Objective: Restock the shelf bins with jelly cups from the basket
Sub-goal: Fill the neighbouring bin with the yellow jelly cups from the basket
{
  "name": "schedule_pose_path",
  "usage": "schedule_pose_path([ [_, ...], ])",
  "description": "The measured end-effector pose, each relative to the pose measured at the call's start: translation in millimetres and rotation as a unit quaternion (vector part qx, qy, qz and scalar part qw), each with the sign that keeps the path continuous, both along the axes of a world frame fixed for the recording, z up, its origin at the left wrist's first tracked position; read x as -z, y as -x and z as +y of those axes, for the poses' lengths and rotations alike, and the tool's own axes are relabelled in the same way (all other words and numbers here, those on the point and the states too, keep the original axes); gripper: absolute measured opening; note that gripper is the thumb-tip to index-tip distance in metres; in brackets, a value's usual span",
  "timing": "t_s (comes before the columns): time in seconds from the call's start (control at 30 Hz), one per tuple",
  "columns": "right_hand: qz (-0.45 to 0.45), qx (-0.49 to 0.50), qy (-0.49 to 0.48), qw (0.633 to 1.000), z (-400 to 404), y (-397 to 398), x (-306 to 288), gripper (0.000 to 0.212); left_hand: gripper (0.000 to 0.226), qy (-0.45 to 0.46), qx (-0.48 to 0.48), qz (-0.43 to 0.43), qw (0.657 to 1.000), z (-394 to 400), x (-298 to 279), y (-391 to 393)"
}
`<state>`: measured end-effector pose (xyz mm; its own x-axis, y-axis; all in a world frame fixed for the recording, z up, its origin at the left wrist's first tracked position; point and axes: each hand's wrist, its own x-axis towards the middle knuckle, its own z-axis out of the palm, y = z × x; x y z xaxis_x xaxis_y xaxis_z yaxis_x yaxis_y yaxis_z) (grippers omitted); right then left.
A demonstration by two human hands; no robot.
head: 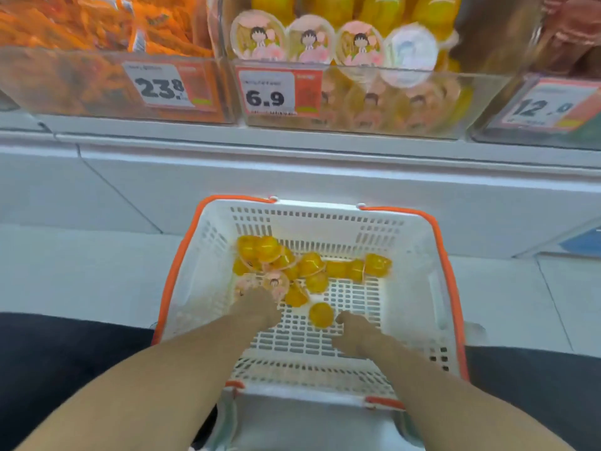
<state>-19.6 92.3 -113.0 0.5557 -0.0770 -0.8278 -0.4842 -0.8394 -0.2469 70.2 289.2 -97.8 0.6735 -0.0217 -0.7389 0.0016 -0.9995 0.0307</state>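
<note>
Left hand (257,307) curled on jelly cups (276,283) in basket (325,219)

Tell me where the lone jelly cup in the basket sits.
The lone jelly cup lies on the basket floor, between the left hand and right hand.

Shelf surroundings: snack bins, price tags, white fixtures

A clear bin of orange snack packets (97,30) sits at upper left, carrying a price tag reading 23.8 (159,86). At upper right, another clear bin (553,43) holds blurred reddish-brown goods behind a tag reading 12.0 (546,107). A white shelf edge (292,141) runs across beneath them, above a white base panel (130,196). Pale floor tiles (81,275) spread below, and a blue patch (582,244) shows at the far right edge.
</note>
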Motion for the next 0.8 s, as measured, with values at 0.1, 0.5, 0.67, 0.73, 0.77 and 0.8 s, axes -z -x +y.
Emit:
schedule_pose_path([
  [0.1, -0.006, 0.067, -0.006, 0.998, 4.7, 1.1, 27.3, 0.071, 0.080, -0.031, -0.045, -0.043, 0.998, 14.1, 31.3, 9.2],
  [0.5, -0.060, 0.108, 0.015, 0.992, 20.4, -44.4, 68.5, 0.074, 0.048, 0.103, -0.317, -0.115, 0.936, 39.0, 74.8, 4.7],
  [0.67, -0.081, -0.013, 0.013, 0.997, 34.5, -37.8, 71.2, 0.045, 0.047, 0.102, -0.328, -0.128, 0.931, 38.3, 78.6, -1.3],
  [0.73, -0.073, -0.054, -0.021, 0.996, 35.0, -39.9, 66.7, 0.036, 0.050, 0.080, -0.307, -0.122, 0.941, 38.1, 72.9, -2.0],
  [0.77, -0.068, -0.052, -0.041, 0.995, 34.3, -40.8, 64.7, 0.035, 0.054, 0.062, -0.298, -0.106, 0.947, 37.8, 67.1, -2.1],
  [0.8, -0.051, -0.027, -0.060, 0.997, 33.2, -41.5, 61.7, 0.034, 0.059, 0.049, -0.290, -0.082, 0.952, 37.3, 60.9, -2.8],
])
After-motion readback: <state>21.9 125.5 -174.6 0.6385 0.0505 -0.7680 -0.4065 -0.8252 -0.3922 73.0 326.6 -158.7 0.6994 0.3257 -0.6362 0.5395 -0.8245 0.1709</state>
